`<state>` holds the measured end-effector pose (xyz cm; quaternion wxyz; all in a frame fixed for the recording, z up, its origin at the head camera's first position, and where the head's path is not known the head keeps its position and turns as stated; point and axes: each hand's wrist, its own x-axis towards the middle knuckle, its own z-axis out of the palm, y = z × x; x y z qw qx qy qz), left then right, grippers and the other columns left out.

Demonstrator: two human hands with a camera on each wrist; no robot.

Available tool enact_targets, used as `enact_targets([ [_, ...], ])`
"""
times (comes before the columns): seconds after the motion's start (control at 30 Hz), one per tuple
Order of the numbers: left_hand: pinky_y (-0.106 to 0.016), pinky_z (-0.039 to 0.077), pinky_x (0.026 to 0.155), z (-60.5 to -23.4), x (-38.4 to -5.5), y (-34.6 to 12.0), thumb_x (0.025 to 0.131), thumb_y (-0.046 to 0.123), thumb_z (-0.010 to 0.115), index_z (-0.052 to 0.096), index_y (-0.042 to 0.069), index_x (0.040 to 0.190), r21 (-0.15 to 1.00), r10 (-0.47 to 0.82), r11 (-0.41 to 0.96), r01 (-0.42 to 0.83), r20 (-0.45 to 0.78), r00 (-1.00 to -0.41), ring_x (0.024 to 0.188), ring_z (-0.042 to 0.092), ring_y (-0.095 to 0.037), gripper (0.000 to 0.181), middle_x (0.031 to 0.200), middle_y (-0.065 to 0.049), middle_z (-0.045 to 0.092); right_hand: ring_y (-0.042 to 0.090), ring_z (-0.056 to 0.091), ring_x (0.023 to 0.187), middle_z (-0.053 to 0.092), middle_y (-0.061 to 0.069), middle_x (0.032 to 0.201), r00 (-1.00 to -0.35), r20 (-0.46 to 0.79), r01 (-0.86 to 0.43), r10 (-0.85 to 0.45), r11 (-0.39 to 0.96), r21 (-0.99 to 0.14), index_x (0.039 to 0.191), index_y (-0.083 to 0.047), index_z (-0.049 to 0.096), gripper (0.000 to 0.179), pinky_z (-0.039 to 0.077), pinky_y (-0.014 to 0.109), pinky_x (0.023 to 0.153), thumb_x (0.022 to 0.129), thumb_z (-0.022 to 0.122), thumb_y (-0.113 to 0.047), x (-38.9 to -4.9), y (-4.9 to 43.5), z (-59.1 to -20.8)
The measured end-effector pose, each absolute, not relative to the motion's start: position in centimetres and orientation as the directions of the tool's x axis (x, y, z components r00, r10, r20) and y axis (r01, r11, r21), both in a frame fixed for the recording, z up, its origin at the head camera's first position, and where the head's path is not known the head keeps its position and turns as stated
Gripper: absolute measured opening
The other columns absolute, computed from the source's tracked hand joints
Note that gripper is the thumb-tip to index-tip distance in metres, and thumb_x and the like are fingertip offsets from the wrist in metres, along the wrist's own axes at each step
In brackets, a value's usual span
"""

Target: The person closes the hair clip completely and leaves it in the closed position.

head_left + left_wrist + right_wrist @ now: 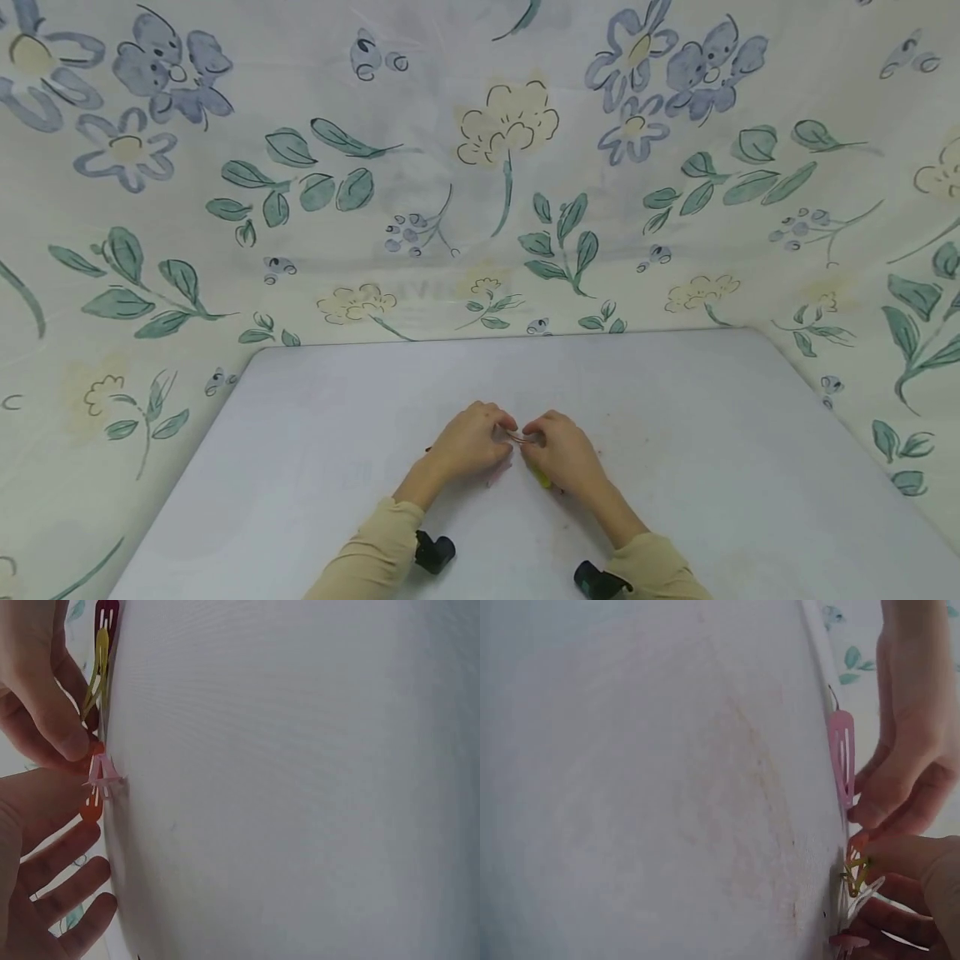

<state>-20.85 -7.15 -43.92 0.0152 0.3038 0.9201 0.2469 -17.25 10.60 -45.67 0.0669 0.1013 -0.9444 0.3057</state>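
In the head view my left hand [472,439] and right hand [564,456] meet fingertip to fingertip, low over the table. Between them is an orange snap hair clip [91,807], pinched at one end by each hand. Close by the left hand, a pink hair clip [842,754] stands on edge at the table. A yellow hair clip [102,656] is beside the right hand, with a dark red clip [112,616] beyond it. The right wrist view also has a whitish loop [870,895] near the right fingers. Fingers hide parts of the clips.
The white tabletop [337,400] spreads around both hands, with faint brownish stains on its right part. A flowered cloth [420,167] rises behind and beside it. Black wrist cameras [437,552] sit at the sleeve cuffs.
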Motion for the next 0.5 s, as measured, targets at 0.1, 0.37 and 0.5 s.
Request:
enact_targets([
  [0.1, -0.041, 0.05, 0.086, -43.98, -20.77, -7.05, 0.079, 0.012, 0.075, 0.074, 0.011, 0.098, 0.448, 0.563, 0.696, 0.56, 0.142, -0.814, 0.097, 0.059, -0.022, 0.019, 0.098, -0.001, 0.069, 0.024, 0.065, 0.094, 0.066, 0.004, 0.094, -0.959, 0.224, -0.268, -0.173, 0.812, -0.518, 0.095, -0.006, 0.074, 0.015, 0.055, 0.041, 0.08, 0.082, 0.077, -0.013, -17.18, 10.37, -45.79],
  [0.37, -0.038, 0.049, 0.082, -44.57, -20.8, -6.8, 0.081, 0.012, 0.074, 0.074, 0.012, 0.086, 0.406, 0.547, 0.708, 0.578, 0.202, -0.812, 0.09, 0.058, -0.021, 0.005, 0.089, 0.0, 0.067, 0.023, 0.064, 0.091, 0.066, 0.004, 0.092, -0.942, 0.281, -0.3, -0.183, 0.836, -0.46, 0.091, -0.006, 0.074, 0.015, 0.055, 0.039, 0.079, 0.078, 0.081, -0.009, -16.95, 10.17, -45.9],
  [0.5, -0.037, 0.049, 0.081, -44.69, -20.87, -6.79, 0.081, 0.013, 0.075, 0.072, 0.013, 0.081, 0.405, 0.537, 0.716, 0.569, 0.203, -0.819, 0.089, 0.057, -0.019, 0.003, 0.087, 0.003, 0.066, 0.023, 0.064, 0.091, 0.065, 0.004, 0.093, -0.94, 0.283, -0.306, -0.189, 0.834, -0.459, 0.091, -0.006, 0.074, 0.015, 0.055, 0.039, 0.079, 0.078, 0.081, -0.008, -16.91, 10.2, -45.92],
])
